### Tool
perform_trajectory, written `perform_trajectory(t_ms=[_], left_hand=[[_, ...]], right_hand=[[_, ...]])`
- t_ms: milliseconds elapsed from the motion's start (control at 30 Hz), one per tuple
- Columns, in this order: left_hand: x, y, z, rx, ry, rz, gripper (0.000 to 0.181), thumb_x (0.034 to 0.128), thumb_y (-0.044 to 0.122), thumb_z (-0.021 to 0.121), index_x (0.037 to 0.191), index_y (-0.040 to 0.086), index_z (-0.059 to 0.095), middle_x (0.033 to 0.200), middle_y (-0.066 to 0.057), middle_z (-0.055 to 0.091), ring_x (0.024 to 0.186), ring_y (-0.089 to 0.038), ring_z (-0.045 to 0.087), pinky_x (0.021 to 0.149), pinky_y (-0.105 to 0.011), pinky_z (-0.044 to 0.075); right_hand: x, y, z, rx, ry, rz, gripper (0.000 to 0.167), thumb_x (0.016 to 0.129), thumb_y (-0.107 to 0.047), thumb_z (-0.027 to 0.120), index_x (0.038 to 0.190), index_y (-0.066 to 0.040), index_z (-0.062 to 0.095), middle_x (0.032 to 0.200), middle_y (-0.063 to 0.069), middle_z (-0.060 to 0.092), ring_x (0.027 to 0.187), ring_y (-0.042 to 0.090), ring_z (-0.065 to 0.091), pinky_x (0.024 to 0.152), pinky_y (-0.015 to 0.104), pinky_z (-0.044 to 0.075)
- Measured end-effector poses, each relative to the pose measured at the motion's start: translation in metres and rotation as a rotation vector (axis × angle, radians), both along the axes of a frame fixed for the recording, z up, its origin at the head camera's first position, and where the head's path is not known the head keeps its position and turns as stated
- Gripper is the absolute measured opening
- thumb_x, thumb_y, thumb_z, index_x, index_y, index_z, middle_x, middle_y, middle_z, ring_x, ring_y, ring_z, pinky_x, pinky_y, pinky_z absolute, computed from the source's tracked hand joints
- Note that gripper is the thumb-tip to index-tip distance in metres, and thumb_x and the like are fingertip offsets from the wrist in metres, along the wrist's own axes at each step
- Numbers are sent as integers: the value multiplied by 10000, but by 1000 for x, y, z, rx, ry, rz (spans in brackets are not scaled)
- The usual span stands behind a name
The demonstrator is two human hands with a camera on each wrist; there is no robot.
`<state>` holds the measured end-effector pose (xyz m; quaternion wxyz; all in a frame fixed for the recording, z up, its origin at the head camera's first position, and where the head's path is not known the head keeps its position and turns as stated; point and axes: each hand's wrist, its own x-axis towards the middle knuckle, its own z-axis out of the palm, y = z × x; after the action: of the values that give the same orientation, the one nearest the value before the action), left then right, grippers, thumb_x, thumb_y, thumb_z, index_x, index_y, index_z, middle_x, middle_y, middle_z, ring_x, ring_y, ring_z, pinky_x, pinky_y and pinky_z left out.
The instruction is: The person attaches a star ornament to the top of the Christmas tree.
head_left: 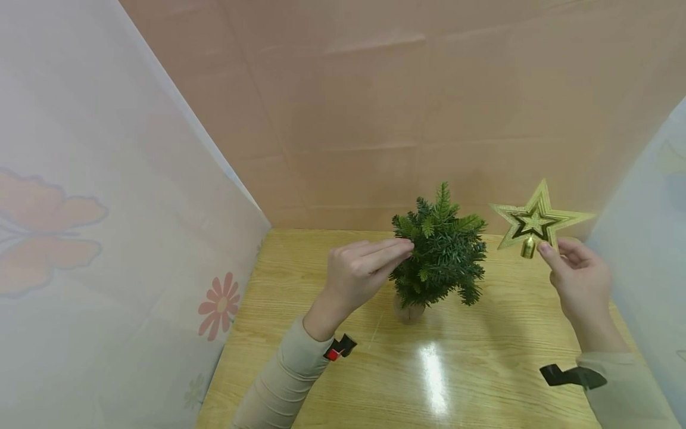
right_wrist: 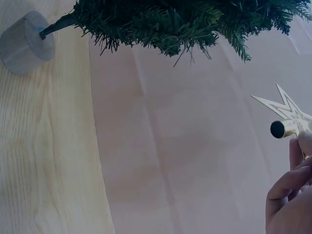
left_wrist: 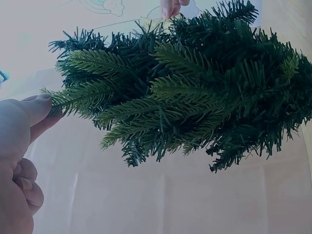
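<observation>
A small green artificial tree (head_left: 442, 256) stands upright on a round base (right_wrist: 27, 44). Its light green branch tip is pinched between the thumb and fingers of the left hand (head_left: 358, 271), best seen in the left wrist view, where that hand (left_wrist: 22, 141) is at the left edge. To the right of the tree, the right hand (head_left: 584, 283) holds a gold star (head_left: 534, 221) by a lower point, with the star's short hollow socket (right_wrist: 278, 129) beside the thumb. Star and tree are apart.
The wooden table (head_left: 300, 262) meets a brownish sheet (head_left: 343, 119) behind the tree. Pale sheets with printed shapes hang at the left (head_left: 134, 238) and right (head_left: 651, 238). Light reflects off the tabletop in front of the tree.
</observation>
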<state>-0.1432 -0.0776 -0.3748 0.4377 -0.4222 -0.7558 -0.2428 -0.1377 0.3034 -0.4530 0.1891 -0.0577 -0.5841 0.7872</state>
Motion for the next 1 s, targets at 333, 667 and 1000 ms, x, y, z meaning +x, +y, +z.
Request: perform_trajectory(t_ms=[333,667,1000], left_hand=[[0,0,0,-2,-2,3,157,942,216,791,1078,153,839,1063,13,787,536,-40,658,437,-104,312],[0,1,-1,8,7,-14,149,934,201,794,1060,134,839,1053,2,788,487,-25,609,445,-87,275],[0,0,-1,12,9,-10,146,935,202,794,1056,135,840,1053,2,788,468,-21,584,441,-91,266]], right_hand=[[-4,-10,16,-65,46,-51,122,897,142,721,885,25,752,721,23,749,445,39,512,376,164,313],[-7,-17,25,-68,106,-66,90,894,161,706,915,83,744,722,52,751,426,52,460,395,230,198],[-11,-21,34,-122,151,-56,116,896,185,682,966,114,742,720,70,748,399,57,397,429,256,146]])
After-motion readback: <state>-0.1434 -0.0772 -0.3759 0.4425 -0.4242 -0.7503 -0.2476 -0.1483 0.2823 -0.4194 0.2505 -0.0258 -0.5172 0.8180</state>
